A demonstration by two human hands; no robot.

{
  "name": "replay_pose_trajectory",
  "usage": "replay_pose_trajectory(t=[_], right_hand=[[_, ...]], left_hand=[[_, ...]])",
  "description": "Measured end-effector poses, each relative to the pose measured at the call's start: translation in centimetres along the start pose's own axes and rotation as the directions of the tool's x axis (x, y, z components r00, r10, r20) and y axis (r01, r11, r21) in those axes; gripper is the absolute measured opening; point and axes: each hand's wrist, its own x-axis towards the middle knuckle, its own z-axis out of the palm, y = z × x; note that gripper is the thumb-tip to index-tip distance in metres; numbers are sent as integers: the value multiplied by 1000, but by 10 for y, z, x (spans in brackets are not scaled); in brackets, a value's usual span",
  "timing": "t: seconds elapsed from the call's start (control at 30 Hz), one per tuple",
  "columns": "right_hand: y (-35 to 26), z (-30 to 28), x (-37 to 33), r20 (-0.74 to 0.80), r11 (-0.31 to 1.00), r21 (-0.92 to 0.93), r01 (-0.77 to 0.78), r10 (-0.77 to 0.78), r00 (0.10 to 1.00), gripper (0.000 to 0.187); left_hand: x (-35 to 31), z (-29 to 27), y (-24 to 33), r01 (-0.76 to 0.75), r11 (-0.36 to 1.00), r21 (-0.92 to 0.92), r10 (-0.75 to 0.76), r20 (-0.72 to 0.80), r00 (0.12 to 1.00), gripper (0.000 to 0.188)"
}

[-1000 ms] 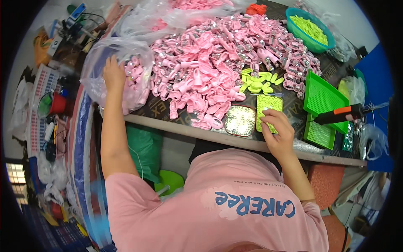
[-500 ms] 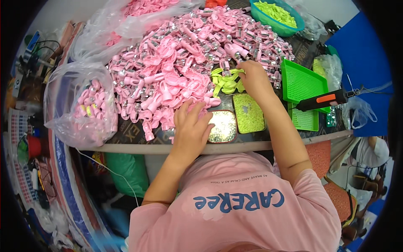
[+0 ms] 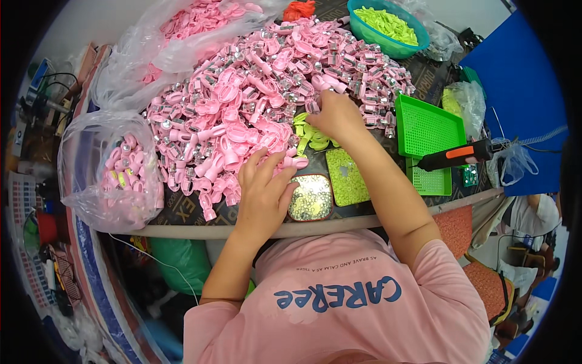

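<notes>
My left hand (image 3: 262, 191) rests with its fingers spread on the front edge of a heap of pink plastic parts (image 3: 233, 130). Many of these parts carry shiny silver pieces. Further forward, my right hand (image 3: 339, 118) reaches to the heap's right side, its fingers bent together beside a pink part with a silver piece. Its fingertips are partly hidden, so what they pinch does not show clearly. Just below it lie yellow-green plastic strips (image 3: 316, 138). Between my hands sit a tin of small metal pieces (image 3: 310, 197) and a tray of small yellow-green pieces (image 3: 348, 177).
A black and orange electric screwdriver (image 3: 456, 156) hangs over green perforated trays (image 3: 429, 126) at right. Behind stands a teal bowl (image 3: 418, 47) of yellow-green parts. Clear plastic bags (image 3: 73, 182) with pink parts lie at left. The table's front edge (image 3: 364, 227) runs before me.
The whole view has shifted slightly. My right hand has moved left, over the yellow-green strips to the pink parts. My left hand stays at the heap's front edge.
</notes>
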Motion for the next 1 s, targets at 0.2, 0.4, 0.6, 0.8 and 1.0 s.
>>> replay_pose_trajectory(t=[0.2,0.4,0.6,0.8,1.0], right_hand=[[4,7,-2,55,999,-34,-10,12,998,48],[15,-11,-39,-203,934,280,222,-168,965,50],[-10,-12,-104,-390,778,391,492,-344,854,49],[49,-37,-123,-197,830,182,528,-496,846,32],[72,-14,-145,31,871,125,475,-482,876,21]], left_hand=[[9,1,-5,20,998,-53,-21,-12,1000,32],[22,18,-4,291,757,-586,-370,-17,929,41],[54,44,14,369,-95,-924,-525,362,770,47],[44,33,-2,411,-268,-871,-419,490,764,27],[40,29,5,404,-288,-869,-377,490,786,27]])
